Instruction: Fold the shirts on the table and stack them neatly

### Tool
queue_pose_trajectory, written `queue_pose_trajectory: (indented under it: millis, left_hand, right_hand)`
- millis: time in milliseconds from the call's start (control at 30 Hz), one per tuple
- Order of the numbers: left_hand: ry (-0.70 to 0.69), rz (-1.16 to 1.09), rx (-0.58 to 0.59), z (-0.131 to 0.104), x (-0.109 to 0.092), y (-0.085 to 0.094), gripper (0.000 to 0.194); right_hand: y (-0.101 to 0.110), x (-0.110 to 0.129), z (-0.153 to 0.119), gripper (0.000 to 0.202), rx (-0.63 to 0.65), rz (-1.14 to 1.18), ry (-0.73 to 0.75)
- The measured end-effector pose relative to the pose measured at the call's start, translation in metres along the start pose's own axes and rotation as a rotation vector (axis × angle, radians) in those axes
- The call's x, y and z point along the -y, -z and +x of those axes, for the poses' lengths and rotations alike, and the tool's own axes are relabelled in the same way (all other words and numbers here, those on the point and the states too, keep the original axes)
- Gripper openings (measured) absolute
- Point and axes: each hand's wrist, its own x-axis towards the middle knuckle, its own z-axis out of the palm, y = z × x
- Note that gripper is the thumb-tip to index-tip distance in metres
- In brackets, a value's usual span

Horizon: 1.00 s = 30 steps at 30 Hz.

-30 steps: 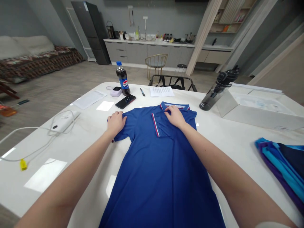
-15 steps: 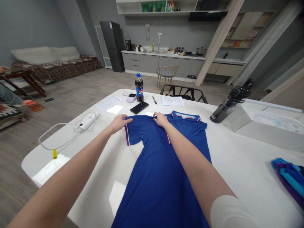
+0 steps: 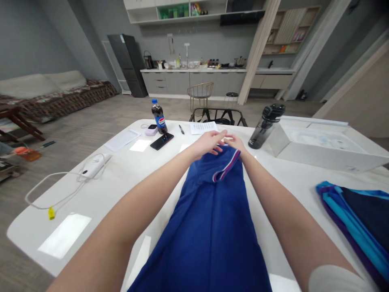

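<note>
A blue polo shirt [image 3: 209, 219] lies lengthwise on the white table, narrowed by a fold. One short sleeve, with a red-and-white striped cuff [image 3: 227, 165], rests across its upper part. At the shirt's far end my left hand [image 3: 209, 144] lies over the fabric with its fingers stretched out to the right. My right hand [image 3: 234, 142] is at the upper right edge of the shirt, its fingers curled on the cloth and meeting the left fingertips. The collar is hidden beneath the hands and folded fabric.
Beyond the hands are a cola bottle [image 3: 159, 117], a phone [image 3: 162, 141], a pen [image 3: 181, 129] and a printed sheet [image 3: 203, 127]. A dark tumbler [image 3: 263, 129] and white box [image 3: 322, 150] stand right, near folded clothes [image 3: 358, 219]. A power strip [image 3: 95, 165] lies left.
My left hand has carried the sleeve rightward over the shirt, so the body is now narrower. My right hand has shifted to the right edge. The view has turned slightly right.
</note>
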Motion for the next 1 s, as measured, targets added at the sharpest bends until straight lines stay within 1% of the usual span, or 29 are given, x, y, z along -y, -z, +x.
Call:
queue_pose_trajectory:
  millis: [33, 67, 100, 133, 167, 200, 233, 267, 333, 433, 500, 567, 633, 700, 767, 833, 900, 933, 967, 1000]
  left_hand:
    - [0.026, 0.092, -0.042, 0.011, 0.013, -0.01, 0.049]
    - [0.043, 0.178, -0.081, 0.02, 0.029, -0.016, 0.042]
    - [0.016, 0.431, -0.107, 0.028, 0.047, -0.018, 0.037]
    - [0.0, 0.668, -0.118, 0.035, 0.067, -0.018, 0.035]
    - [-0.008, 0.845, -0.096, 0.04, 0.085, -0.017, 0.036]
    - [-0.019, 0.956, -0.07, 0.043, 0.102, -0.015, 0.037]
    - [-0.037, 1.019, -0.053, 0.046, 0.116, -0.013, 0.038]
    - [-0.061, 1.061, -0.043, 0.048, 0.128, -0.011, 0.038]
    - [-0.103, 1.104, -0.051, 0.049, 0.141, -0.006, 0.038]
    - [-0.111, 1.158, -0.094, 0.047, 0.149, 0.001, 0.036]
    - [-0.086, 1.163, -0.111, 0.046, 0.151, 0.007, 0.031]
    - [-0.049, 1.107, -0.151, 0.046, 0.151, 0.012, 0.027]
    - [-0.022, 1.001, -0.268, 0.048, 0.148, 0.017, 0.028]
    - [-0.017, 0.902, -0.421, 0.053, 0.142, 0.019, 0.032]
    - [-0.016, 0.851, -0.529, 0.06, 0.135, 0.016, 0.036]
    - [0.029, 0.841, -0.553, 0.067, 0.13, 0.01, 0.036]
    - [0.131, 0.835, -0.556, 0.069, 0.129, -0.001, 0.036]
    - [0.174, 0.837, -0.574, 0.067, 0.129, -0.008, 0.036]
    - [0.186, 0.848, -0.595, 0.064, 0.129, -0.014, 0.038]
    - [0.15, 0.87, -0.604, 0.058, 0.13, -0.021, 0.042]
  right_hand:
    - [0.021, -0.017, -0.011, 0.026, 0.003, 0.001, -0.052]
    - [0.038, -0.033, -0.025, 0.029, 0.023, -0.003, -0.106]
    - [0.052, -0.045, -0.04, 0.033, 0.055, -0.021, -0.146]
    - [0.061, -0.055, -0.055, 0.037, 0.079, -0.058, -0.159]
    - [0.066, -0.06, -0.071, 0.04, 0.101, -0.112, -0.146]
    - [0.067, -0.063, -0.085, 0.042, 0.119, -0.179, -0.112]
    - [0.064, -0.062, -0.098, 0.044, 0.129, -0.249, -0.068]
    - [0.06, -0.059, -0.109, 0.045, 0.133, -0.316, -0.031]
    - [0.047, -0.051, -0.126, 0.044, 0.131, -0.431, -0.002]
    - [0.032, -0.04, -0.142, 0.032, 0.11, -0.555, 0.0]
    - [0.027, -0.035, -0.147, 0.022, 0.08, -0.577, 0.005]
    - [0.028, -0.03, -0.149, 0.017, 0.032, -0.5, 0.005]
    - [0.033, -0.025, -0.144, 0.018, -0.04, -0.343, -0.013]
    - [0.042, -0.02, -0.129, 0.024, -0.117, -0.187, -0.043]
    - [0.051, -0.019, -0.106, 0.03, -0.181, -0.109, -0.064]
    - [0.055, -0.024, -0.078, 0.034, -0.222, -0.107, -0.09]
    - [0.054, -0.033, -0.055, 0.033, -0.223, -0.175, -0.162]
    - [0.052, -0.038, -0.048, 0.032, -0.202, -0.231, -0.211]
    - [0.048, -0.041, -0.045, 0.033, -0.179, -0.3, -0.259]
    - [0.044, -0.044, -0.046, 0.037, -0.161, -0.381, -0.289]
